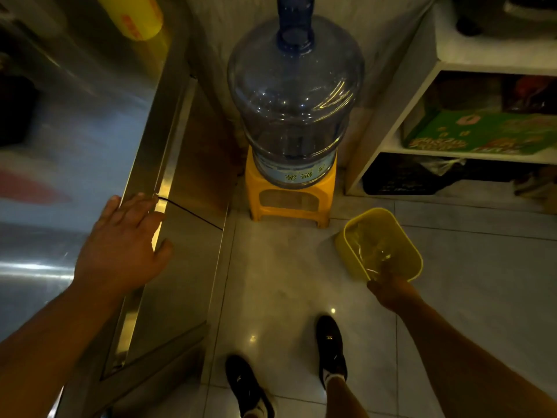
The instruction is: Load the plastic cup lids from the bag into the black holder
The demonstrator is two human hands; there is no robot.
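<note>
Pale floor tiles (286, 267) carry a yellow plastic bin (346, 254) at near right, where the right hand (391, 292) meets crumpled clear plastic (370, 245), its fingers hidden and grip impossible to tell, while the left hand (120, 245) lies fingers-spread on the steel worktop (60, 176); the lids and black holder are unseen, so release well inside.

Open lane of tiled floor (277, 267) between the hands, running forward until the yellow stool (289, 211) with the water jug (295, 101) on it, dead ahead. Left hand (120, 248) is spread over the steel counter (75, 116) edge; the counter front walls off that whole side. Yellow bin (342, 236) sits right in front of the right hand (391, 292). White shelf unit (388, 128) closes off ahead-right, past the bin. Bare tile right of the right hand.
</note>
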